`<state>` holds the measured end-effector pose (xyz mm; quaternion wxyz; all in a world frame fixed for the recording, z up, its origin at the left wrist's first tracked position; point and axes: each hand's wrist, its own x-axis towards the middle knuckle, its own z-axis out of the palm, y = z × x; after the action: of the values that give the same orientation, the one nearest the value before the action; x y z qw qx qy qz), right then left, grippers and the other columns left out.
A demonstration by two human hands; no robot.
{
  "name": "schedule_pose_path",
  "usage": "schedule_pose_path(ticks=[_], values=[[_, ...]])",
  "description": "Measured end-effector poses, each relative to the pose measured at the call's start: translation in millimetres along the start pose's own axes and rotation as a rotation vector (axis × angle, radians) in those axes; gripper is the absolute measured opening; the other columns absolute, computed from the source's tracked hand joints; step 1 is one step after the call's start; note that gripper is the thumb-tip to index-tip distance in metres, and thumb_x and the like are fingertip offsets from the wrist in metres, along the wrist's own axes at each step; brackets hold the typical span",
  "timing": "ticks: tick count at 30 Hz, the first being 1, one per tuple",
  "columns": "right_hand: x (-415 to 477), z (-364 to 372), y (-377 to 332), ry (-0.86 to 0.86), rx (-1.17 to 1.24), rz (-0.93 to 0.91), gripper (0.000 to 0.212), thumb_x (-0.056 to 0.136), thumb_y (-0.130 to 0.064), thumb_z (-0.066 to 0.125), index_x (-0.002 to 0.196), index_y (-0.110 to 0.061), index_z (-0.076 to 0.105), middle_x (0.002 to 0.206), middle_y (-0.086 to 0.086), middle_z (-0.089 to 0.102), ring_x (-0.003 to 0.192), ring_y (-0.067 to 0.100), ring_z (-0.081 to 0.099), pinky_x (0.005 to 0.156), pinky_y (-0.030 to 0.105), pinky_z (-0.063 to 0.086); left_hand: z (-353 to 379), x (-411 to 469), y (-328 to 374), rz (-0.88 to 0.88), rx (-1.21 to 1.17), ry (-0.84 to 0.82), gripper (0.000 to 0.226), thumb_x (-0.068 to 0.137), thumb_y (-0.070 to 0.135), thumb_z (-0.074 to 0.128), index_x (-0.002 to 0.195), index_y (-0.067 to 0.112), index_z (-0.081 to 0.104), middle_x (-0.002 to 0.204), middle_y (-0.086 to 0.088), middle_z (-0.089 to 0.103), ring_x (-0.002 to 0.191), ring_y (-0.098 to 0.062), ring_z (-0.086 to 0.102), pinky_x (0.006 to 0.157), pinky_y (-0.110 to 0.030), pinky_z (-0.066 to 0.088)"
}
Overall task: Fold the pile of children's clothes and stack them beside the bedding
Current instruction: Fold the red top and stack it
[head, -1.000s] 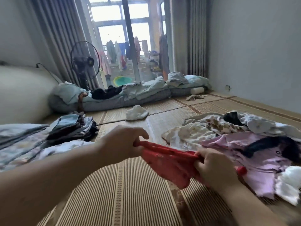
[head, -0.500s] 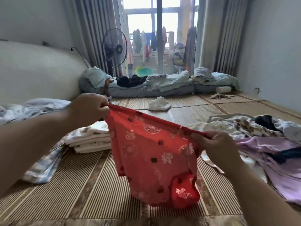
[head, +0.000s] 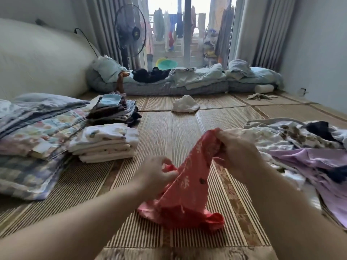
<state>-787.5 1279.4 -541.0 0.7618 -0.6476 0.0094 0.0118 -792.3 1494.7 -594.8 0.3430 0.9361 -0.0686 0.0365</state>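
Head view: a woven floor mat [head: 169,128] runs under everything, and the person's 2 forearms reach in from the bottom edge.
Bedding: folded quilts [head: 37,117] lie layered at the left of the mat.
Unfolded pile: a loose heap of lilac, white and dark clothes [head: 300,147] lies at the right, just beside the right forearm.
Folded stacks: there are 2. A white stack [head: 107,143] sits against the bedding's near edge, with a darker stack [head: 112,109] just behind it.
Red garment: a thin red printed piece [head: 187,194] is mid-mat between the stacks and the heap. Its top is lifted and its lower part is crumpled and seems to rest on the mat.
Handling: judged light, soft and limp. It sags and bunches wherever it is unsupported, and looks neither slippery nor fragile. Pinching 2 corners of 1 edge should let it hang flat for folding.
Right hand: the right hand [head: 236,151] has its fingers curled round the bunched top edge, the cloth's highest point.
Left hand: the left hand [head: 155,173] is lower and nearer the stacks, pinching a fold at the side edge between thumb and fingers.
Cloth versus grip: a band slants from the right hand down to the left. The rest drops below both hands, toward the person.
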Motion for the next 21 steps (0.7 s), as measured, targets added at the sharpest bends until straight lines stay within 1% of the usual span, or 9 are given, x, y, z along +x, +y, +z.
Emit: schedule_pose_path(ticks=[2,5,7,10,13,16,18,20,21], values=[[3.8,1.0,1.2,0.035,0.020,0.020,0.020,0.095,-0.031,0.055,0.092,-0.014,0.066,0.076,0.004,0.069,0.070,0.016,0.066,0.065,0.033,0.047,28.8,-26.3,8.0,0.024,-0.035,-0.043,0.040,0.061,0.073,0.062,0.086,0.042,0.057,0.093,0.020,0.058,0.080,0.010,0.055,0.063,-0.011,0.048],[5.3,3.4,0.0,0.090,0.112,0.016,0.017,0.097,-0.026,0.053,0.094,-0.013,0.063,0.076,0.005,0.069,0.071,0.019,0.067,0.056,0.030,0.053,63.2,-50.2,12.3,-0.016,-0.059,-0.034,0.055,0.052,0.086,0.057,0.085,0.043,0.050,0.090,0.024,0.055,0.078,0.009,0.054,0.063,-0.012,0.044],[4.7,4.2,-1.6,0.130,0.131,-0.008,0.015,0.096,-0.025,0.054,0.090,-0.015,0.064,0.078,0.005,0.068,0.078,0.022,0.066,0.069,0.036,0.054,79.0,-55.9,9.6,-0.040,0.003,-0.052,0.058,0.056,0.080,0.061,0.097,0.040,0.052,0.097,0.024,0.057,0.089,0.006,0.056,0.077,-0.021,0.050],[2.1,1.6,-3.7,0.197,0.173,-0.046,0.013,0.095,-0.028,0.057,0.088,-0.020,0.063,0.083,0.003,0.072,0.088,0.023,0.068,0.081,0.040,0.054,85.8,-54.9,0.7,0.031,0.367,-0.173,0.056,0.071,0.066,0.061,0.120,0.039,0.054,0.121,0.020,0.055,0.116,-0.009,0.049,0.100,-0.036,0.040],[-0.8,-6.8,-3.5,0.225,0.159,-0.068,0.013,0.097,-0.028,0.054,0.090,-0.023,0.063,0.098,0.013,0.071,0.093,0.023,0.069,0.083,0.038,0.056,76.8,-52.6,-9.4,0.121,0.505,-0.177,0.030,0.087,0.049,0.057,0.114,0.037,0.063,0.117,0.016,0.062,0.109,-0.012,0.051,0.100,-0.037,0.038],[-0.3,-17.5,6.3,0.164,-0.144,-0.045,0.028,0.097,-0.027,0.054,0.118,-0.010,0.061,0.116,0.017,0.065,0.106,0.027,0.063,0.090,0.036,0.049,61.7,-51.9,-13.6,0.097,0.261,-0.171,0.013,0.091,0.044,0.054,0.090,0.035,0.063,0.088,0.016,0.066,0.083,-0.006,0.059,0.080,-0.031,0.051],[-3.6,-23.0,9.8,0.104,-0.466,-0.032,0.045,0.093,-0.029,0.060,0.132,-0.008,0.052,0.119,0.008,0.061,0.103,0.021,0.060,0.082,0.028,0.049,49.5,-48.3,-8.8,0.036,-0.019,-0.189,0.012,0.092,0.036,0.056,0.081,0.034,0.061,0.078,0.010,0.065,0.069,-0.003,0.061,0.063,-0.023,0.052],[-12.7,-23.5,6.8,-0.115,-0.580,0.006,0.043,0.085,-0.032,0.068,0.123,-0.013,0.059,0.108,-0.001,0.065,0.087,0.010,0.062,0.064,0.016,0.048,32.5,-42.9,2.4,-0.013,-0.296,-0.195,0.021,0.093,0.028,0.059,0.074,0.036,0.064,0.077,0.005,0.066,0.066,-0.006,0.062,0.059,-0.019,0.049],[-17.9,-22.1,5.1,-0.271,-0.626,0.055,0.038,0.081,-0.035,0.071,0.115,-0.020,0.064,0.103,-0.005,0.068,0.084,0.008,0.065,0.062,0.013,0.048,22.9,-39.8,9.1,-0.026,-0.397,-0.185,0.023,0.092,0.026,0.060,0.072,0.035,0.065,0.078,0.002,0.066,0.068,-0.011,0.063,0.061,-0.022,0.050]])
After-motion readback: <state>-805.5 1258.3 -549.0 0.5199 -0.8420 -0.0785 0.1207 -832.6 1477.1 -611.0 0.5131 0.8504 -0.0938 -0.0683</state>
